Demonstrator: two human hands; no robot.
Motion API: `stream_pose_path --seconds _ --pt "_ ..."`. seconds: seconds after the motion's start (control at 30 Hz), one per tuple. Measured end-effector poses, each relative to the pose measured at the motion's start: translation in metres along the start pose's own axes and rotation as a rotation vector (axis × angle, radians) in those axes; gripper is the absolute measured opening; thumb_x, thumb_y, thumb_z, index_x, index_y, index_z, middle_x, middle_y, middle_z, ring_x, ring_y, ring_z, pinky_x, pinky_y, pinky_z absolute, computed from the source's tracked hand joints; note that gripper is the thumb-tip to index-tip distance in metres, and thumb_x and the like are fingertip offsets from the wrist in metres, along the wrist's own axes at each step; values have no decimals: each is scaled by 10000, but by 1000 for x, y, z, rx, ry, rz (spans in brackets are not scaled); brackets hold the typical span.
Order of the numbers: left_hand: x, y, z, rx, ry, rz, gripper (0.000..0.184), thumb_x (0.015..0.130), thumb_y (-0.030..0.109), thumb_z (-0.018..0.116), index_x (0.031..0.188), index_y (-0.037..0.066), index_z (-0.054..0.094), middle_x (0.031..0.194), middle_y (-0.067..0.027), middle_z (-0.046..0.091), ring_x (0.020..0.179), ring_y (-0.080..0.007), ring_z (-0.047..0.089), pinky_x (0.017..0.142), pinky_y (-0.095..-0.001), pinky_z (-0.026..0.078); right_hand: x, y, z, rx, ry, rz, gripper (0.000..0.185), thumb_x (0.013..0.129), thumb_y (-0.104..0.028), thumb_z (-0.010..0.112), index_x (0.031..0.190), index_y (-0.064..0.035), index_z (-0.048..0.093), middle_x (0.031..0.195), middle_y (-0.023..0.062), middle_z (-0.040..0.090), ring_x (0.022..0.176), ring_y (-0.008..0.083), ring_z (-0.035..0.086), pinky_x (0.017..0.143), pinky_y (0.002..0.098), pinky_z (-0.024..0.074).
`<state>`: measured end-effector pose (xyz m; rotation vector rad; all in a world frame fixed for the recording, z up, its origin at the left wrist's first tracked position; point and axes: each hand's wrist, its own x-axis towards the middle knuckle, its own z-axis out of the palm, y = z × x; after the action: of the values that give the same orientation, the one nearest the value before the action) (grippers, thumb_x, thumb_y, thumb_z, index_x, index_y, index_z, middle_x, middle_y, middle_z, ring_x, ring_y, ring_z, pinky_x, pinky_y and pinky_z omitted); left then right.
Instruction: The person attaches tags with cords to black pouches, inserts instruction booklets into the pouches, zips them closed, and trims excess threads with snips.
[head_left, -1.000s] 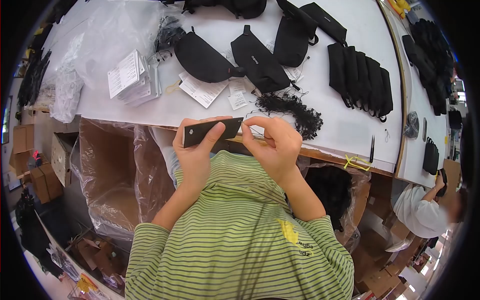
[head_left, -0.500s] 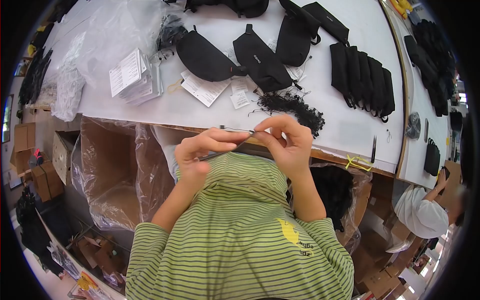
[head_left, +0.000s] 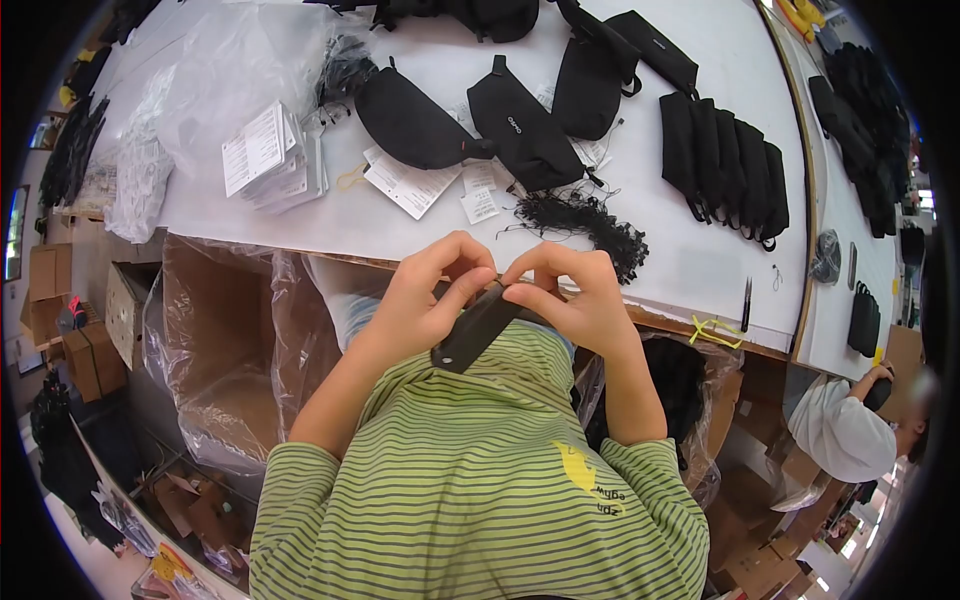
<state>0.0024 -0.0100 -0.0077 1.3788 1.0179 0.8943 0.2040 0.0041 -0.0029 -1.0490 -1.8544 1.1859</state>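
Note:
A long, flat black tag (head_left: 474,332) hangs slanted in front of my shirt, with a small white mark near its lower end. My left hand (head_left: 430,298) pinches at its upper end, thumb against forefinger. Right beside it, my right hand (head_left: 578,302) is closed in a pinch at the same end. Whatever thin cord lies between the fingertips is mostly hidden. Just beyond my hands, a tangled heap of black cords (head_left: 590,225) rests on the white table (head_left: 300,228).
Black pouches (head_left: 525,135) lie across the table's middle, with a row of folded ones (head_left: 725,165) at right. White printed cards (head_left: 262,160) are stacked at left near clear plastic bags (head_left: 235,70). Tweezers (head_left: 747,303) lie near the edge. A co-worker (head_left: 845,425) sits at far right.
The black tag has turned and now shows its broad face below my hands. My left hand's fingers have curled from stretched out into a pinch close to the right hand.

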Motion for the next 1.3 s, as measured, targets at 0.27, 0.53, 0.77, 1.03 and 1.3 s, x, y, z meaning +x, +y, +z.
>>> stream_pose_path --seconds 0.27,0.53,0.77,1.03,1.3 --pt "85 -60 -21 385 295 272 156 873 135 622 1009 65 590 880 -15 552 772 -126 505 665 -265 412 -1 20 6 232 66 330 133 864 -143 675 857 -11 660 584 -28 548 494 12 422 459 193 316" --pt "100 -73 -35 864 448 482 267 677 99 716 934 162 683 963 0 564 930 -216 488 843 -371 349 -1 24 15 286 286 388 147 858 -173 685 857 -26 681 546 -38 523 489 5 423 438 192 297" --pt "0 -39 -32 879 633 277 227 624 46 724 835 128 710 837 10 515 867 -199 455 803 -329 342 25 20 58 -122 259 178 113 807 -163 704 863 -65 695 517 38 491 427 98 427 427 262 318" --pt "-24 -45 -33 560 554 56 140 678 109 752 815 97 725 815 21 528 845 -176 445 819 -323 318 30 23 79 -370 143 -97 83 798 -173 696 865 -126 713 628 45 596 493 185 540 473 297 416" --pt "-25 -40 -38 -89 597 77 70 808 49 684 861 16 652 845 -16 576 766 -95 495 722 -238 404 25 12 58 323 51 216 146 815 -74 699 941 -67 625 712 12 605 609 68 570 556 220 421"
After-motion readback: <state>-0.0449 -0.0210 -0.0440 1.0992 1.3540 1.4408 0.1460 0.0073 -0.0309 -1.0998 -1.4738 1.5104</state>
